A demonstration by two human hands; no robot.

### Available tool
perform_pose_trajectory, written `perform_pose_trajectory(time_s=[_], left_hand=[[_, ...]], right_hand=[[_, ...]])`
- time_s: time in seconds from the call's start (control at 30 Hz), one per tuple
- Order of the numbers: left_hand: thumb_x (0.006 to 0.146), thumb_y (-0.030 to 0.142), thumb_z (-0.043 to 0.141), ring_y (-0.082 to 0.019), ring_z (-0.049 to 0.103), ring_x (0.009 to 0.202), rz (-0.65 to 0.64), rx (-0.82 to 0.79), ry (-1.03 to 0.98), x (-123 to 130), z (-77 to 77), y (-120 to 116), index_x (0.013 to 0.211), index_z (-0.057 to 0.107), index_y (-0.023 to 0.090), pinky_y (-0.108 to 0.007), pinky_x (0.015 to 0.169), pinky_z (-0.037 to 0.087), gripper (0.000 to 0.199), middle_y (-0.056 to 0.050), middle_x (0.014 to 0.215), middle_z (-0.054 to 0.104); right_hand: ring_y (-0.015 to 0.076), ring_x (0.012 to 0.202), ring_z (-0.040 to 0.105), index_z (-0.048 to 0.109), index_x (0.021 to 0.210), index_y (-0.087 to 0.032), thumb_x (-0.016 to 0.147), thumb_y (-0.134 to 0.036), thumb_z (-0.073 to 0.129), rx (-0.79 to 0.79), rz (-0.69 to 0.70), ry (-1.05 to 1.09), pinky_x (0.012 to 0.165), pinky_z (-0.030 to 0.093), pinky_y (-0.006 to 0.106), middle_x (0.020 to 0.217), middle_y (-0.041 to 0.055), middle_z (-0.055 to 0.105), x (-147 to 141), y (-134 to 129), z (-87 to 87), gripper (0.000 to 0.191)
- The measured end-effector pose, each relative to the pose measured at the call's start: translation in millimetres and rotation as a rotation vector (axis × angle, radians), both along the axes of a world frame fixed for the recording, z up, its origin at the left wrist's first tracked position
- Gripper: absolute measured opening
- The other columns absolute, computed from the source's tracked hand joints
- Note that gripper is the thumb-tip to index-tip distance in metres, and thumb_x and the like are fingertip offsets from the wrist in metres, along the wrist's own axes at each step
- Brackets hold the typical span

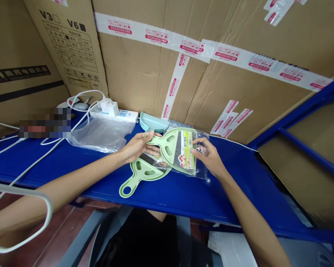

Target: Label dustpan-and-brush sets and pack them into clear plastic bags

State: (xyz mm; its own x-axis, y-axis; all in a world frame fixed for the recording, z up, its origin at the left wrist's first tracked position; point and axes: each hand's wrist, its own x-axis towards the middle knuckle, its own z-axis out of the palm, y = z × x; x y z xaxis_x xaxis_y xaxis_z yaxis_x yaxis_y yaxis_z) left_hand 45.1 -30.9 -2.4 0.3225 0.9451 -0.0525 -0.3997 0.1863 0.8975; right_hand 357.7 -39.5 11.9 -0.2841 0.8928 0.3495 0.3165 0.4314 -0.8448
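Observation:
My left hand (142, 148) is closed around the handle of a light green dustpan and brush set (171, 146) with grey bristles and a yellow-green printed label. My right hand (208, 155) is at the wide end of this set, thumb and fingers closed on the clear plastic bag (202, 168) beside the label. Below and to the left lies a second green dustpan set (144, 170), partly covered by the upper one, its ringed handle pointing toward me. Behind them sit stacked light blue dustpans (153, 121), partly hidden by my left hand and the upper set.
Clear plastic bags (102, 133) lie left on the blue table (225, 193). Behind them is a white power strip (128, 115) with a plugged-in adapter and trailing white cables. Taped cardboard (144, 74) walls the back. A blue metal frame (295, 115) stands right.

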Motion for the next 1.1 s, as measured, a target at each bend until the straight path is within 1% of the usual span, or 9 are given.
perform_pose_trajectory(time_s=[0.1, 0.3, 0.47, 0.6, 0.7, 0.83, 0.93, 1.0, 1.1], left_hand=[[0.105, 0.036, 0.066, -0.025, 0.081, 0.071, -0.004, -0.002, 0.003, 0, -0.4, -1, 0.110, 0.073, 0.011, -0.038, 0.066, 0.071, 0.027, -0.013, 0.089, 0.080], [0.104, 0.039, 0.068, -0.025, 0.081, 0.072, -0.002, 0.020, 0.008, 0, -0.6, 1, 0.111, 0.072, 0.011, -0.038, 0.067, 0.071, 0.030, -0.016, 0.097, 0.081], [0.104, 0.038, 0.067, -0.024, 0.081, 0.071, -0.007, 0.017, 0.014, 0, -0.2, 1, 0.111, 0.072, 0.010, -0.034, 0.065, 0.069, 0.029, -0.015, 0.094, 0.081], [0.108, 0.033, 0.060, -0.022, 0.080, 0.069, 0.016, -0.006, 0.014, 1, 1.5, 0, 0.111, 0.072, 0.010, -0.034, 0.064, 0.070, 0.026, -0.013, 0.090, 0.081], [0.108, 0.032, 0.059, -0.022, 0.080, 0.069, 0.027, -0.017, 0.009, 2, 2.9, -1, 0.110, 0.071, 0.010, -0.034, 0.064, 0.070, 0.025, -0.012, 0.089, 0.080], [0.107, 0.035, 0.063, -0.022, 0.079, 0.069, 0.012, -0.015, 0.008, 1, 2.9, 0, 0.110, 0.071, 0.010, -0.034, 0.063, 0.070, 0.027, -0.012, 0.089, 0.079], [0.107, 0.034, 0.063, -0.021, 0.079, 0.068, 0.017, -0.016, 0.002, 1, 1.2, 0, 0.111, 0.071, 0.010, -0.034, 0.064, 0.070, 0.026, -0.011, 0.089, 0.079], [0.106, 0.035, 0.063, -0.022, 0.079, 0.069, 0.014, -0.008, 0.003, 1, -0.2, 1, 0.112, 0.071, 0.010, -0.035, 0.065, 0.070, 0.026, -0.012, 0.091, 0.079], [0.106, 0.036, 0.065, -0.022, 0.080, 0.070, 0.003, -0.003, 0.004, 1, -1.3, 1, 0.113, 0.071, 0.011, -0.034, 0.065, 0.070, 0.027, -0.014, 0.094, 0.081]], right_hand=[[0.0227, 0.104, 0.063, 0.067, 0.108, -0.028, 0.089, -0.051, 0.081, -0.009, -0.028, 0.019, 0.088, 0.058, 0.035, 0.115, 0.0042, 0.065, -2, 0, -1.2, 0.033], [0.0174, 0.084, 0.063, 0.059, 0.089, -0.025, 0.075, -0.055, 0.091, -0.080, -0.131, 0.197, 0.049, 0.056, 0.025, 0.119, 0.0042, 0.059, -1, 1, -1.7, 0.046], [0.0340, 0.128, 0.055, 0.073, 0.071, -0.023, 0.076, -0.054, 0.090, -0.069, -0.114, 0.105, 0.055, 0.056, 0.024, 0.099, 0.0113, 0.065, 0, 2, 0.8, 0.036], [0.0257, 0.105, 0.063, 0.077, 0.073, -0.021, 0.072, -0.049, 0.094, -0.222, -0.117, 0.314, 0.058, 0.054, 0.026, 0.122, 0.0098, 0.066, -1, -1, 6.1, 0.032], [0.0193, 0.093, 0.063, 0.076, 0.071, -0.022, 0.074, -0.045, 0.092, -0.301, -0.080, 0.429, 0.063, 0.053, 0.027, 0.126, 0.0067, 0.067, -2, -2, 8.5, 0.028], [0.0234, 0.103, 0.067, 0.084, 0.085, -0.025, 0.080, -0.042, 0.085, -0.303, -0.015, 0.392, 0.075, 0.056, 0.031, 0.124, 0.0056, 0.072, 0, -1, 5.4, 0.017], [0.0301, 0.122, 0.066, 0.086, 0.108, -0.030, 0.083, -0.043, 0.084, -0.227, -0.001, 0.241, 0.099, 0.056, 0.041, 0.133, 0.0045, 0.074, 3, 0, 2.5, 0.028], [0.0326, 0.135, 0.060, 0.083, 0.123, -0.033, 0.089, -0.048, 0.080, -0.135, 0.031, 0.074, 0.116, 0.046, 0.049, 0.136, 0.0045, 0.074, 5, 0, 2.4, 0.037], [0.0336, 0.140, 0.056, 0.076, 0.137, -0.033, 0.092, -0.058, 0.078, -0.008, 0.040, -0.143, 0.125, 0.035, 0.055, 0.141, 0.0073, 0.071, 6, 0, 3.3, 0.052]])
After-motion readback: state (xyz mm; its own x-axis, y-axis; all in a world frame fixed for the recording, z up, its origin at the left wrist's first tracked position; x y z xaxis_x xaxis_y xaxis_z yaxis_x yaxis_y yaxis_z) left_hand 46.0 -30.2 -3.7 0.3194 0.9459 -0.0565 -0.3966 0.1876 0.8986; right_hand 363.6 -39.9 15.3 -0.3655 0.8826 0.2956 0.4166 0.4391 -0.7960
